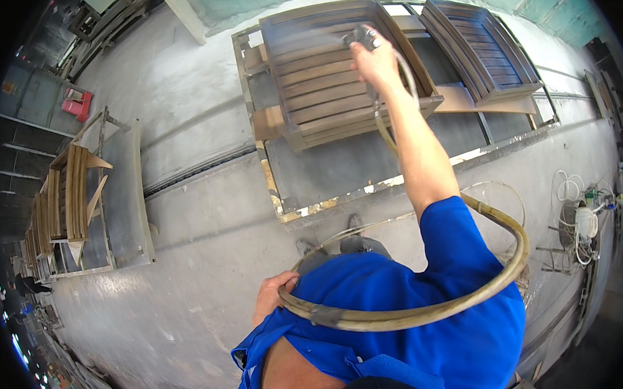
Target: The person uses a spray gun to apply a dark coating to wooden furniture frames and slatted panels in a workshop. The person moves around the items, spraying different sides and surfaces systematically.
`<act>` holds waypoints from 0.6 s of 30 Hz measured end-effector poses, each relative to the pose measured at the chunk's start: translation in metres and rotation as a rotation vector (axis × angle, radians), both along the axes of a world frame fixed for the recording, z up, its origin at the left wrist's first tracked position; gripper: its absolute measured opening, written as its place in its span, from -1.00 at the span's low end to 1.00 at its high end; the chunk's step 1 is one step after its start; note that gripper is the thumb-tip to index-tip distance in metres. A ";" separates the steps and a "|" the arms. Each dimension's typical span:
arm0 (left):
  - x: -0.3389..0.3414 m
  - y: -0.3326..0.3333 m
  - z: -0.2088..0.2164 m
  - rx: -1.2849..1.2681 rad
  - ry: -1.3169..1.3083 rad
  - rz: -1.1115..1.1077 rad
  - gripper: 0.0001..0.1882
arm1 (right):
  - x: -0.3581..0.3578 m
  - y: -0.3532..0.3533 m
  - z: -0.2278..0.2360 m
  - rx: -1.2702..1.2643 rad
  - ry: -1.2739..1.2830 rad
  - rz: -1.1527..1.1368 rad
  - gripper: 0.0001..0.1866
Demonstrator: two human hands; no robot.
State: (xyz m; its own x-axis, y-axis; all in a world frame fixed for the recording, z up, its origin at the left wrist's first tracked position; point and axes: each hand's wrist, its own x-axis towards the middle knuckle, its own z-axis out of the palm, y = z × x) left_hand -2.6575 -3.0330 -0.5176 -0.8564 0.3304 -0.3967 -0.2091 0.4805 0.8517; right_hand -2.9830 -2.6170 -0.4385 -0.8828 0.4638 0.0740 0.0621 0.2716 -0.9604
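My right hand (377,61) reaches out over a brown slatted wooden frame (325,88) and is wrapped round a dark spray gun (361,36). Pale mist leaves the gun toward the left, across the upper slats. From the gun, a hose (386,133) trails down beside my forearm. At my left side, near the waist, my left hand (275,292) is closed at a thick yellowish hose (403,321), which loops across my blue shirt and round my right side. Part of the grip is hidden by the hose and shirt.
A second slatted frame (488,52) lies to the right on the same low metal rack (368,196). More slatted wooden pieces (69,194) stand on a rack at left. A red object (76,104) is beyond it. Equipment with coiled hoses (585,220) sits at right.
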 end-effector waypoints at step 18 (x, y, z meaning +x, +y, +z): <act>-0.013 -0.025 0.006 -0.045 0.013 -0.058 -0.85 | 0.066 -0.017 0.033 0.077 -0.142 0.017 -0.49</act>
State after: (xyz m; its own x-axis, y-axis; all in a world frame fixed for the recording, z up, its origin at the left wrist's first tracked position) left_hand -2.6707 -3.0583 -0.5117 -0.8418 0.3616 -0.4009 -0.1687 0.5293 0.8315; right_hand -2.9166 -2.6336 -0.4051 -0.8947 0.4463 -0.0172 0.1906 0.3467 -0.9184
